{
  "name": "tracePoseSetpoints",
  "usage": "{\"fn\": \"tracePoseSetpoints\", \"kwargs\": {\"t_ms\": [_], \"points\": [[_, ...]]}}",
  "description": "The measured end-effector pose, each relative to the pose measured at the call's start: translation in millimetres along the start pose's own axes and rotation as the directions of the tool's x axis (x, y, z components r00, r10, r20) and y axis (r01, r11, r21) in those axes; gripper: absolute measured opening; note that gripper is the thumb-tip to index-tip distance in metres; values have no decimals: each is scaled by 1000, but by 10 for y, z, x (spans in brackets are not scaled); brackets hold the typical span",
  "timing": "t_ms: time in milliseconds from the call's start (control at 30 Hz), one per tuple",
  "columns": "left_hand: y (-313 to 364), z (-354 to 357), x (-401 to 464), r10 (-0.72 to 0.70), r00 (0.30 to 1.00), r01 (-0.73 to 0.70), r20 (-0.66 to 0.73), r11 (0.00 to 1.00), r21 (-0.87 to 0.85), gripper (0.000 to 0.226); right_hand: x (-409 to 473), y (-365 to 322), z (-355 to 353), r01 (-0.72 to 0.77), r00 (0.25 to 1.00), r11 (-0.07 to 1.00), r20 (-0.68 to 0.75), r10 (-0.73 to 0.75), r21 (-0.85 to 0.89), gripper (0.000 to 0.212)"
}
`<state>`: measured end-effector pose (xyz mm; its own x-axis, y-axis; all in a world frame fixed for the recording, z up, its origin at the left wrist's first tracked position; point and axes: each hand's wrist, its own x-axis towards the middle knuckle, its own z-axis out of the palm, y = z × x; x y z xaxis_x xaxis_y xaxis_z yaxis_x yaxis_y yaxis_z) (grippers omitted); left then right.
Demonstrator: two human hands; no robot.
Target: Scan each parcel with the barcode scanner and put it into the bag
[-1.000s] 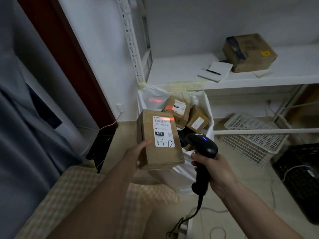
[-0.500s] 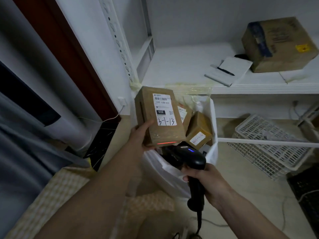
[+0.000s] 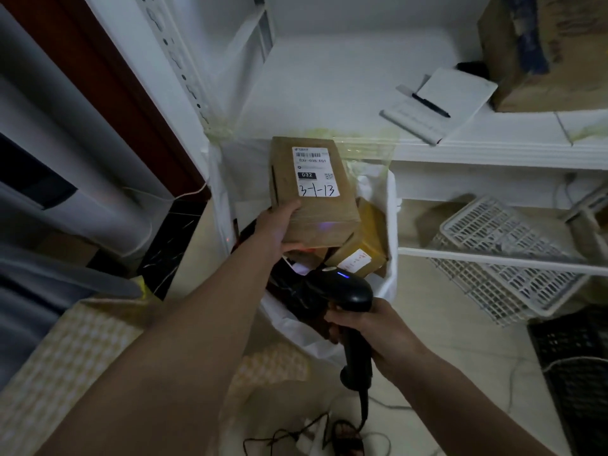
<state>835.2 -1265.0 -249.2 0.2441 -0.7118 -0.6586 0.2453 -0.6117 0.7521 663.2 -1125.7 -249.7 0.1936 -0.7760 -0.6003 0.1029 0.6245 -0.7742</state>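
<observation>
The brown parcel (image 3: 312, 192), label up with "3-1-13" handwritten on it, is held over the mouth of the white bag (image 3: 391, 225), above other parcels (image 3: 365, 248) inside. The left hand (image 3: 276, 225) grips its near left corner, thumb on top. Nearer, the right hand (image 3: 371, 327) has its fingers wrapped round the handle of the black barcode scanner (image 3: 348, 291). Far right, a notepad (image 3: 441, 103) lies on the white shelf (image 3: 329, 93).

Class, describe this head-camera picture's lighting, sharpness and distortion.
Head view: dim and bluish overall; the parcel label stays legible; the scanner shows a small blue light; the shelf edge bows from wide-angle distortion; the frame's corners look soft.
</observation>
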Motion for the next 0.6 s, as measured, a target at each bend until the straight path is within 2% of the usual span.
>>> {"fn": "tracePoseSetpoints", "kwargs": {"t_ms": [67, 167, 200, 267, 333, 400, 467, 533, 600], "points": [[-12, -66, 24, 38, 998, -36, -41, 999, 40, 62, 40, -4, 50, -5, 1000, 1000, 3, 5, -7, 13], [-11, -214, -48, 108, 988, -97, -114, 991, 94, 24, 83, -12, 181, -12, 999, 999, 36, 13, -36, 12], [-11, -304, -95, 135, 979, -117, -152, 986, 120, 18, 89, -13, 245, -11, 999, 999, 48, 13, -48, 12], [-50, -574, -156, 189, 959, -153, -213, 973, 173, 13, 72, -16, 395, -9, 997, 996, 79, 17, -93, 16], [-157, -921, -255, 268, 931, -184, -250, 932, 312, 12, 19, -8, 586, -4, 991, 987, 128, 25, -161, 14], [-343, -1346, -410, 316, 900, -140, -301, 863, 486, 16, -32, 53, 814, -4, 983, 974, 177, 45, -225, 8], [-585, -1800, -655, 314, 871, -49, -378, 820, 570, 20, -77, 170, 1081, 7, 975, 956, 212, 58, -292, 8], [-867, -2296, -948, 279, 839, 37, -467, 827, 560, 25, -146, 332, 1391, 25, 967, 927, 244, 72, -374, 5], [-1190, -2813, -1289, 211, 800, 103, -561, 873, 476, 25, -271, 522, 1734, 40, 952, 896, 289, 100, -442, 6]]}}
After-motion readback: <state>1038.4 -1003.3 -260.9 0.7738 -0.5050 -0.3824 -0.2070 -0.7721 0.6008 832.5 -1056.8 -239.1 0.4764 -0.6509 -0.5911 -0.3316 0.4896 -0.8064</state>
